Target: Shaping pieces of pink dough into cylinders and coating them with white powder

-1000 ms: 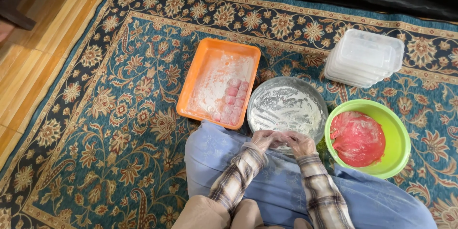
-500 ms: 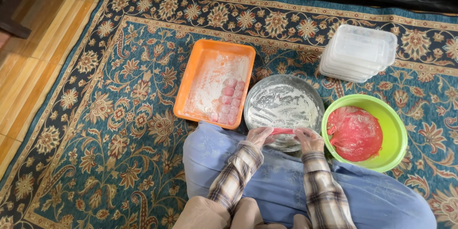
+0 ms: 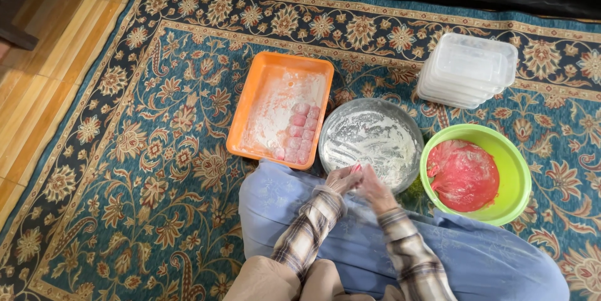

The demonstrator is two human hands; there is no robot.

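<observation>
Both hands have drawn closer together since half a second ago: then they held a stretched pink strip between them at the near rim of the pan, now they meet over that same rim, palms almost against each other. Her left hand [image 3: 341,180] curls with the fingers bent inward, and a small bit of pink dough [image 3: 356,167] shows at its fingertips, pinched there. Pressed in beside it, the right hand [image 3: 375,189] is blurred by motion, so I cannot tell whether its fingers close on the dough or only rest against the other hand. Plaid sleeves [image 3: 307,238] run back from both wrists across a lap in pale blue cloth.

Just beyond the hands sits the round metal pan [image 3: 332,132], dusted white with flour. To its left, touching or nearly so, lies the orange tray [image 3: 250,119], also floured, with a double row of small pink pieces [image 3: 299,133] lined along its right side. To the right of the pan stands the green bowl [image 3: 516,169], holding a large lump of red-pink dough [image 3: 462,174]. Farther back, a stack of clear plastic containers [image 3: 468,69] rests on the patterned blue rug [image 3: 156,169]. Wooden flooring [image 3: 44,57] shows at the left edge.
</observation>
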